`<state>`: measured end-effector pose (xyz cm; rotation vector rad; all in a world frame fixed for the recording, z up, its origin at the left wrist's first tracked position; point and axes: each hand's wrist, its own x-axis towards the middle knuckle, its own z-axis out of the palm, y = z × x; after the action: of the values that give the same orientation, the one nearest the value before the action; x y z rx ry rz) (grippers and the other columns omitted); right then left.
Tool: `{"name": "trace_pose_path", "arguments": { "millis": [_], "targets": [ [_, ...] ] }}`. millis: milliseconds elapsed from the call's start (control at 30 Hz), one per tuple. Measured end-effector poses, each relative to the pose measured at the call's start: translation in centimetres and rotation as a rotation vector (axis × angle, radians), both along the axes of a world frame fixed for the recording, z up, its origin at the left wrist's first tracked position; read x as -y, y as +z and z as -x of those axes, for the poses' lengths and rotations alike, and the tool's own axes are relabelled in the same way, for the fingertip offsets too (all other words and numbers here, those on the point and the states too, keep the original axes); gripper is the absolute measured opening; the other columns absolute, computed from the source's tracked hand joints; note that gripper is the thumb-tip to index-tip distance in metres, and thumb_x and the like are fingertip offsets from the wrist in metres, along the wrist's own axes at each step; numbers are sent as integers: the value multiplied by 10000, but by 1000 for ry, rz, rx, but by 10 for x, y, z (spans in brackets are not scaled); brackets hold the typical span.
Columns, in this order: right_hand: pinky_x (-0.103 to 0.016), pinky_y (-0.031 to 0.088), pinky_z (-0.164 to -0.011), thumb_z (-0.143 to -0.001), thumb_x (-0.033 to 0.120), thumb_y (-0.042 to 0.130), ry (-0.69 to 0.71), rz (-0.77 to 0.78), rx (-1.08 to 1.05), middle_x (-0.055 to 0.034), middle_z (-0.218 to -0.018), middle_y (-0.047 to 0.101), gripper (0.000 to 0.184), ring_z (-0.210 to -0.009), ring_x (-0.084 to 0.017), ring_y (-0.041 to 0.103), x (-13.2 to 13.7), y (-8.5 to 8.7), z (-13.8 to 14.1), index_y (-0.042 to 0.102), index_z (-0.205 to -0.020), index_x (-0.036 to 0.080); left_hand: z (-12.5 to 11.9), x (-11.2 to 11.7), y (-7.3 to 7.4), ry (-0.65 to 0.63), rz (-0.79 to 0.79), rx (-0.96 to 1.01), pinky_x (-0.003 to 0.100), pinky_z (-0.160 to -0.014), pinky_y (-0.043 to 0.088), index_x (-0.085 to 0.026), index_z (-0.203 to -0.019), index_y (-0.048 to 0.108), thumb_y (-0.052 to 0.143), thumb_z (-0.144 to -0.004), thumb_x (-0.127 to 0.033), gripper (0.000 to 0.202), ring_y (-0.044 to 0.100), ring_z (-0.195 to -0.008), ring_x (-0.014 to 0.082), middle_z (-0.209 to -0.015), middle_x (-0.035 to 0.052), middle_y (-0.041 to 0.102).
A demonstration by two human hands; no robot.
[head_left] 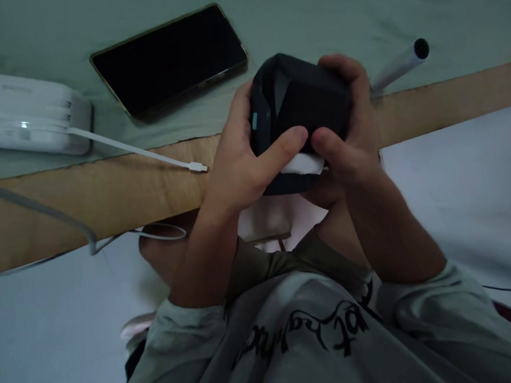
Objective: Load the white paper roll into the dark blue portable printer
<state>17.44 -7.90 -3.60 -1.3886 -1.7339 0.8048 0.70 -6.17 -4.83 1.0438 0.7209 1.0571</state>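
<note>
Between my two hands is a dark, boxy case point(313, 103) with angled faces and a small teal tag on its left side. My left hand point(243, 160) grips its left side, with the thumb across the near part. Round the right side wraps my right hand point(353, 132), its thumb tip close to the left thumb. A soft-looking white piece point(302, 164) shows below the thumbs, against the dark case; what it is, I cannot tell. Most of my left fingers are hidden beneath the case.
A smartphone point(169, 61) with a dark screen lies on the green cloth point(298, 18). At left sits a white charger-like block point(24, 115); its white cable point(133, 147) reaches over the wooden edge point(161, 185). A white tube point(398, 65) is at right. A grey cord point(46, 208) hangs over the edge.
</note>
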Motion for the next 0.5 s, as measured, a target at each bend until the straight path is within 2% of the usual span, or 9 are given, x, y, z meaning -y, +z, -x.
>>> {"name": "trace_pose_path", "arguments": {
  "millis": [133, 200, 267, 300, 333, 500],
  "targets": [
    [-231, 515, -1008, -749, 592, 542, 11, 3, -1, 7, -1258, 467, 656, -1149, -78, 517, 0, 3, 0, 306, -1281, 289, -4, -3, -13, 34, 6, 31, 286, -961, 415, -263, -1155, 554, 690, -748, -386, 446, 529, -1112, 192, -1163, 10, 594],
    [-225, 496, -1038, -753, 575, 553, 1, -24, -22, 4, -1265, 468, 631, -1170, -83, 505, -1, 3, 0, 344, -1263, 267, -7, -8, -26, 43, -53, 45, 311, -957, 423, -277, -1167, 547, 690, -732, -439, 486, 540, -1102, 193, -1153, 9, 593],
    [-222, 489, -1041, -749, 581, 552, -3, -60, -45, -5, -1250, 471, 627, -1166, -89, 501, -2, 2, -1, 373, -1242, 237, -11, -14, -38, 65, -191, 83, 324, -948, 422, -283, -1126, 562, 764, -610, -510, 599, 545, -1099, 201, -1120, -4, 603],
    [-219, 491, -1030, -745, 586, 551, 7, -74, -55, -9, -1237, 475, 632, -1153, -89, 503, -3, 1, -2, 379, -1234, 225, -13, -17, -44, 66, -210, 72, 344, -973, 405, -286, -1144, 557, 747, -633, -506, 587, 535, -1114, 208, -1137, -2, 599],
    [-215, 491, -1022, -742, 581, 555, 21, -83, -62, -11, -1232, 476, 633, -1144, -86, 502, -4, 0, -3, 381, -1229, 217, -14, -19, -48, 65, -241, 75, 342, -959, 410, -302, -1133, 563, 771, -593, -516, 617, 538, -1097, 206, -1121, -14, 605],
    [-171, 466, -985, -735, 516, 593, 97, -159, -105, -51, -1229, 464, 686, -1104, -56, 490, -9, -4, -10, 365, -1238, 108, -13, -25, -51, 83, -309, -15, 311, -880, 448, -301, -1135, 572, 712, -664, -561, 555, 558, -1051, 171, -1120, -39, 623]
  ]
}}
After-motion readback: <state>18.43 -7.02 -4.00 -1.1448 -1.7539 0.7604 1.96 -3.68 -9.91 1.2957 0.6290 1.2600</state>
